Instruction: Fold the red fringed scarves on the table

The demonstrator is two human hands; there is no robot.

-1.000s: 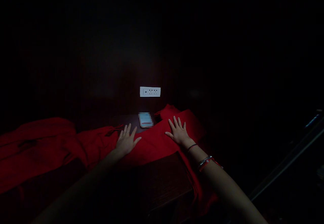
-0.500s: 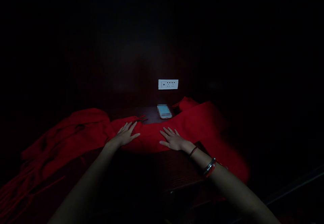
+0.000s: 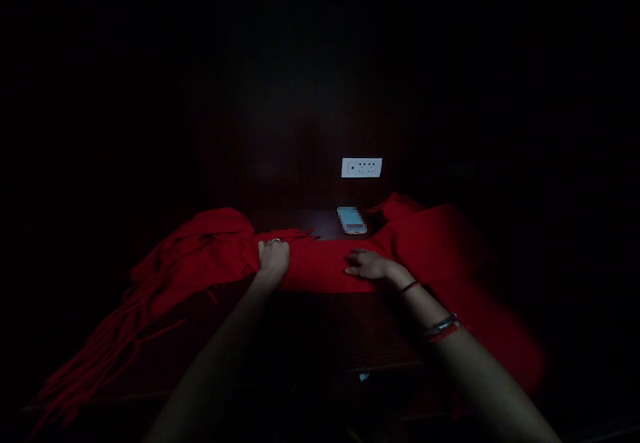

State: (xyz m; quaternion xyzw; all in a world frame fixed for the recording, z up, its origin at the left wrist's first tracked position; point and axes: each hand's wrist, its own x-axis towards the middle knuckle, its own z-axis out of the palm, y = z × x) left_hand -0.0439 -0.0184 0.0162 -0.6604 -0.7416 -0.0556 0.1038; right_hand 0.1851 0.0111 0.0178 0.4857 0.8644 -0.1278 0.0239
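A red fringed scarf (image 3: 325,266) stretches across the dark table, with bunched parts at the left and right and long tassels hanging to the lower left. On its middle strip, my left hand (image 3: 275,256) is closed with the fingers curled into the fabric; a ring shows on one finger. Further right, my right hand (image 3: 367,264) rests low over the same strip, palm down, its fingers extended and slightly bent. Bracelets circle the right wrist and forearm.
A phone (image 3: 352,220) with a lit, blurred screen lies on the table (image 3: 323,221) behind the scarf. Above it, a white socket plate (image 3: 361,167) is fixed to the dark wall. The surroundings are very dark.
My left hand has gone from spread flat to closed on the scarf. My right hand's fingers have drawn closer together. The whole view has shifted, so things appear further right.
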